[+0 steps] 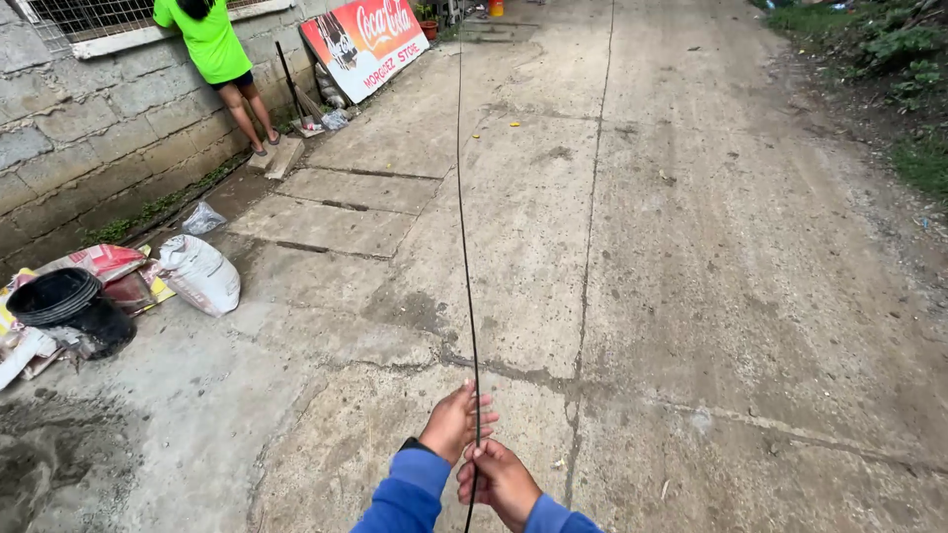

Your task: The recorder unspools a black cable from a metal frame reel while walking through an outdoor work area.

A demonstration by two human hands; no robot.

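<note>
A long thin dark metal rod (462, 217) runs from my hands far up the concrete road (691, 247) toward the top of the view. My left hand (454, 422) is closed around the rod slightly ahead of my right hand (502, 480), which grips it just behind. Both wrists wear blue sleeves. The rod's lower end drops out of view below my hands.
A person in a green shirt (212, 44) stands at the block wall (79, 138) on the left. A black bucket (69, 306), a white sack (200, 273) and bags lie by the wall. A red sign (365, 44) leans farther back. Grass (889, 69) edges the right.
</note>
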